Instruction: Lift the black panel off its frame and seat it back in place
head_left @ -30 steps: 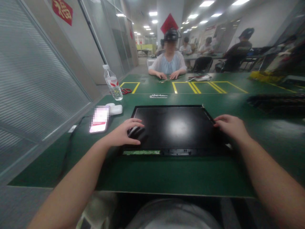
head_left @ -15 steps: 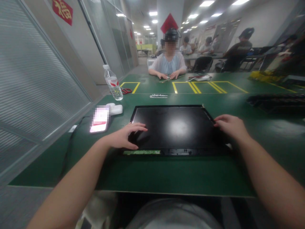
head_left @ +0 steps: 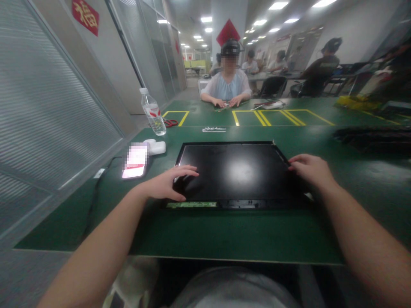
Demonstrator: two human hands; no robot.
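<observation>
Green table (head_left: 244, 235), office behind | black screen panel (head_left: 215, 175) flat, frame centre | seemingly seated in dark rim (head_left: 229, 143); circuit strip (head_left: 192, 205) below centre uncovered; remaining steps unclear | left hand (head_left: 167, 182) splayed over panel's left side; right hand (head_left: 311, 169), fingertips together at right edge, grip unclear

Legible: one character, 福, gold on a red diamond sign (head_left: 85, 16), fixed to the wall at far left; sign slightly tilted. Second red diamond (head_left: 227, 31), on the pillar behind the person opposite: partly covered by that person's headgear, surface too blurred to read. Bottle (head_left: 153, 112): white label with red marks, brand too small to make out. Phone (head_left: 133, 173): lit screen, mostly pixelated, text unreadable. Dark shirt (head_left: 326, 65) on a seated person, right background: pale marking on back, possibly lettering, illegible.
</observation>
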